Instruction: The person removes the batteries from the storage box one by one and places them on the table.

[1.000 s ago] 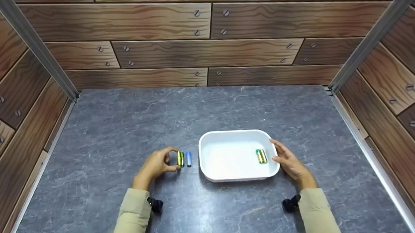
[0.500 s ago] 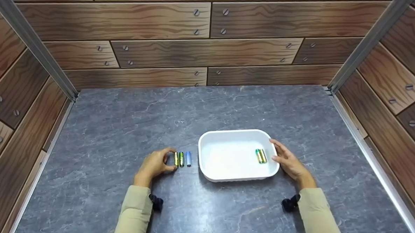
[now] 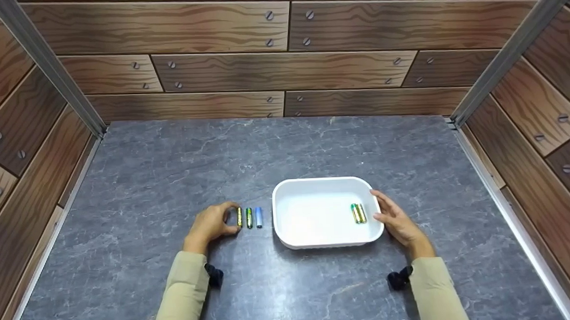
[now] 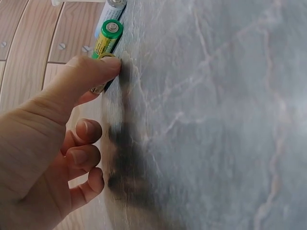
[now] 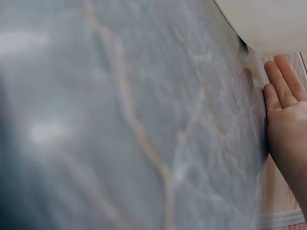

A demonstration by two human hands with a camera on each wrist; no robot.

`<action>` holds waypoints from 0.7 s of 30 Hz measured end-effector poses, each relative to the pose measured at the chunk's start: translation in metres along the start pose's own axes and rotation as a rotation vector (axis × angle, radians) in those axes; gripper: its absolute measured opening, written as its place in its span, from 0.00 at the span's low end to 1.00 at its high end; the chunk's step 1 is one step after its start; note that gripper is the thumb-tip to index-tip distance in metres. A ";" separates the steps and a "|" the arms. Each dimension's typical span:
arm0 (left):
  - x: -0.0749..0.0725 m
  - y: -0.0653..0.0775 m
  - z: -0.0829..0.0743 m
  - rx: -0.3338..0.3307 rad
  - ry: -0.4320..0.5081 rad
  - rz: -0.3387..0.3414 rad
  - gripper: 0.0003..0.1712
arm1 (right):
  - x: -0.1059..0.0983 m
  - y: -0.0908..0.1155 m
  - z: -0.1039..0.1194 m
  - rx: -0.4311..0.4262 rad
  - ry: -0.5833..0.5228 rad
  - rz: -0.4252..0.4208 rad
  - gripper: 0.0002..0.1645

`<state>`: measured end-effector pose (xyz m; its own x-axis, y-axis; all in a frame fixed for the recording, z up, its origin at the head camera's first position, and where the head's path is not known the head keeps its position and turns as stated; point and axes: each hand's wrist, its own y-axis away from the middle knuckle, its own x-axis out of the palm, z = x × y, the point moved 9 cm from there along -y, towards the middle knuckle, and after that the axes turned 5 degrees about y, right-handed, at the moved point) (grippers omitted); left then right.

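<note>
My left hand (image 3: 210,225) pinches a gold-yellow battery (image 3: 240,217) between thumb and forefinger, lengthwise, at the left end of a short row on the table. Beside it lie a green-and-yellow battery (image 3: 249,218) and a blue battery (image 3: 259,217), each a small gap apart. In the left wrist view the thumb (image 4: 103,69) covers most of the held battery, and the other fingers curl loosely. To the right stands a white plastic tub (image 3: 286,185) with a pair of green-gold batteries (image 3: 358,213) inside. My right hand (image 3: 399,224) touches its right rim, fingers fairly straight in the right wrist view.
The grey marbled tabletop (image 3: 169,160) stretches out around the tub. Wood-patterned walls (image 3: 223,76) with metal corner posts (image 3: 50,69) enclose the back and both sides. A dark wrist camera (image 3: 214,275) sits by the left cuff, another camera (image 3: 399,278) by the right.
My left hand has drawn the gold-yellow battery leftward, away from the green-and-yellow one, opening a gap between them. The right hand and the tub have stayed put.
</note>
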<state>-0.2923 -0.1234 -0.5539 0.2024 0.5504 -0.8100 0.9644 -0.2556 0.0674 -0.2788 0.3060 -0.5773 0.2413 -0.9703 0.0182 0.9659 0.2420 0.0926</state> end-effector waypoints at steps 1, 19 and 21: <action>0.000 0.000 0.000 0.004 -0.002 -0.003 0.31 | 0.000 0.000 0.000 0.000 -0.003 0.000 0.42; -0.011 0.002 -0.015 -0.028 0.124 0.023 0.32 | 0.000 -0.001 0.001 -0.012 -0.002 -0.004 0.41; -0.013 0.003 -0.021 -0.013 0.136 0.010 0.30 | 0.000 -0.001 0.001 -0.019 -0.005 -0.001 0.41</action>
<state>-0.2888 -0.1145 -0.5309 0.2327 0.6506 -0.7229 0.9641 -0.2521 0.0834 -0.2795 0.3056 -0.5765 0.2403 -0.9704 0.0233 0.9677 0.2414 0.0734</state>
